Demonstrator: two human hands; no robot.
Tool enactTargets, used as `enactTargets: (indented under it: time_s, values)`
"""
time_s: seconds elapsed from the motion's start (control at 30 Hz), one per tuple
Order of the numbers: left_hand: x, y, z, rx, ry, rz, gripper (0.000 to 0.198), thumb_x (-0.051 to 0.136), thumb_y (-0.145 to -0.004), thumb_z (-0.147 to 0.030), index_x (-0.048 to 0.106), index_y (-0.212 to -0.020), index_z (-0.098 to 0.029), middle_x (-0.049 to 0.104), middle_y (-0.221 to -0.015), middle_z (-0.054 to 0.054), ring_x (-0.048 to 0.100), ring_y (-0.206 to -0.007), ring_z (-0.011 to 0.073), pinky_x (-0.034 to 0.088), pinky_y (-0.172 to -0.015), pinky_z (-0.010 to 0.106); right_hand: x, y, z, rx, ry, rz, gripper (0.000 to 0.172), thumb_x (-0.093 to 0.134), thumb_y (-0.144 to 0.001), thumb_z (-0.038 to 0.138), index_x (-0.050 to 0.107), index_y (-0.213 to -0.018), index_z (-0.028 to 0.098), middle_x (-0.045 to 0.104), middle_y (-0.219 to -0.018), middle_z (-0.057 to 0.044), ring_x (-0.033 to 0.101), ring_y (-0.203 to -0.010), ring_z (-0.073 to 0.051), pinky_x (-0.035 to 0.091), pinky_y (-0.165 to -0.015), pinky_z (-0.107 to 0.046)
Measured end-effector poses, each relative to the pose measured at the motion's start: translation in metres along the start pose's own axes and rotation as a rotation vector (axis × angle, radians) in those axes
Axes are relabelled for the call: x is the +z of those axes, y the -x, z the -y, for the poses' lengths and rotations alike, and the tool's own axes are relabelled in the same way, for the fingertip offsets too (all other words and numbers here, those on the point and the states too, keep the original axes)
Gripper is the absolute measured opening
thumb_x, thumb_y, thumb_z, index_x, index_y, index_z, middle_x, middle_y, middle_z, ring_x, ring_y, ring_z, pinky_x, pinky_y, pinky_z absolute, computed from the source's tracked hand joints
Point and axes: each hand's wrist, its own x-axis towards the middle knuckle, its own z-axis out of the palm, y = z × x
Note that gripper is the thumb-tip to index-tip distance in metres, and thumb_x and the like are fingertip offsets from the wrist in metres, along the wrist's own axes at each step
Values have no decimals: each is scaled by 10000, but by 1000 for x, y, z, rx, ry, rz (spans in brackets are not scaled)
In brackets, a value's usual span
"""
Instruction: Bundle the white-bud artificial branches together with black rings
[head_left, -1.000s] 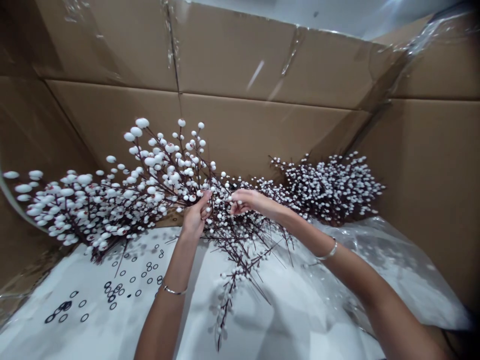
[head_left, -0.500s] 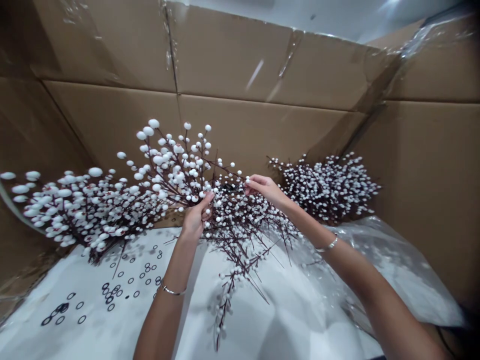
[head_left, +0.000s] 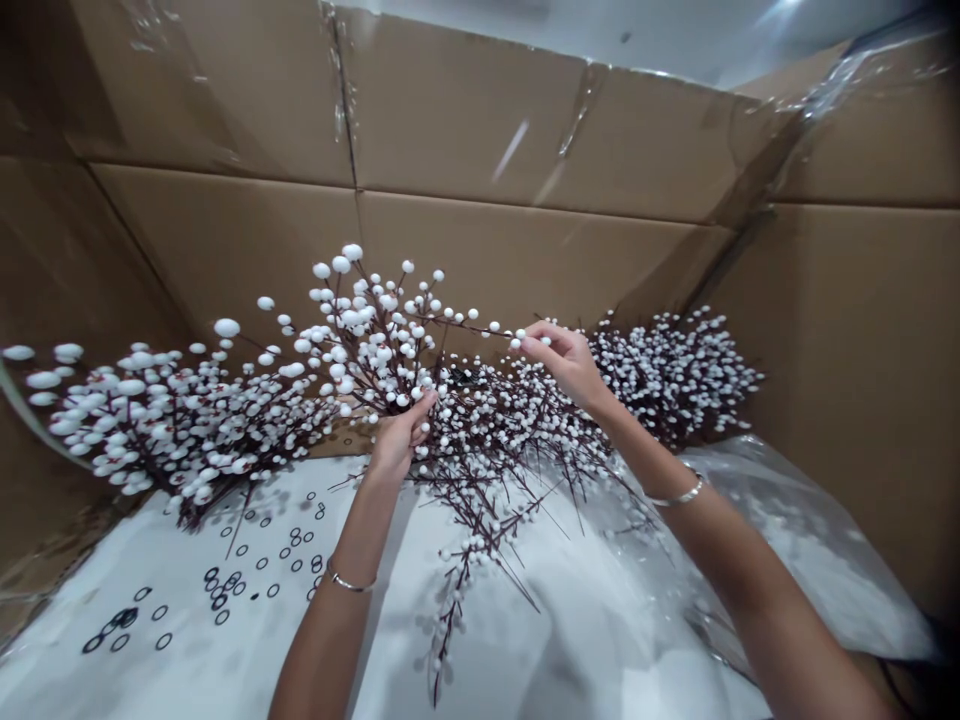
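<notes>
Dark-stemmed white berry sprays point(head_left: 379, 345) lie tangled in a spreading heap.

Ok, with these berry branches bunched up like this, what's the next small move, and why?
I'd probably draw the twig pinched in the right hand a little further from the berry branches while the left hand holds its grip: that twig stands apart, but the branches below it look tangled together.
</notes>
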Motion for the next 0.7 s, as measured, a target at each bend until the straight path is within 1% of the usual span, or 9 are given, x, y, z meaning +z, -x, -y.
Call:
enactTargets:
  time_s: [0.03,0.1,0.2,0.27,0.37,0.5,0.6,0.7]
  values:
    - [0,0,2,-1,0,7,363,892,-561,-288,723,-825,-106,349,-495,-105,174,-392,-12,97,-388,163,-1,0,5,-20,12,9,203,663,-848,419,726,-801,232,698,-836,-24,606,-798,-171,485,-799,-315]
    - [0,-1,5,2,3,20,370,896,-559,-303,722,-821,-109,330,-495,-107,168,-395,-10,99,-394,168,2,-2,13,-17,-45,15,217,664,-840,432,713,-779,230,696,-844,-31,615,-825,-184,493,-815,-330]
    - [1,0,8,22,-1,30,386,906,-544,-320,716,-810,-114,311,-494,-112,162,-400,-6,99,-394,172,8,-7,19,22,-176,-26,218,666,-831,424,683,-745,225,693,-843,-33,628,-834,-177,506,-810,-325]
    - [2,1,7,39,-16,26,398,909,-537,-334,716,-807,-114,341,-506,-102,170,-406,-5,102,-391,172,10,-13,21,4,-197,-39,203,654,-845,401,677,-752,222,695,-853,-29,629,-823,-160,505,-791,-306]
    - [4,4,7,37,-44,28,406,909,-534,-350,725,-804,-109,337,-501,-99,169,-409,-1,106,-390,178,6,-24,24,-68,-107,-32,190,637,-866,372,679,-775,210,702,-865,-27,625,-826,-144,495,-785,-288]
    - [5,4,7,31,-79,22,377,901,-551,-348,728,-795,-120,303,-477,-103,171,-402,10,103,-393,191,-7,-48,32,-156,-1,-62,199,639,-864,334,659,-733,186,686,-790,-18,611,-755,-120,485,-739,-279]
    - [4,4,8,22,-133,9,380,897,-562,-368,735,-800,-120,289,-473,-104,174,-404,13,100,-401,193,-17,-73,46,-205,31,-57,187,653,-856,290,643,-701,185,673,-728,-13,592,-679,-106,475,-676,-273]
    - [2,2,10,22,-159,19,418,898,-558,-402,745,-826,-119,281,-476,-103,178,-408,15,104,-407,192,-28,-97,64,-194,84,-2,189,677,-844,274,640,-666,220,684,-708,-12,579,-647,-116,481,-639,-274]
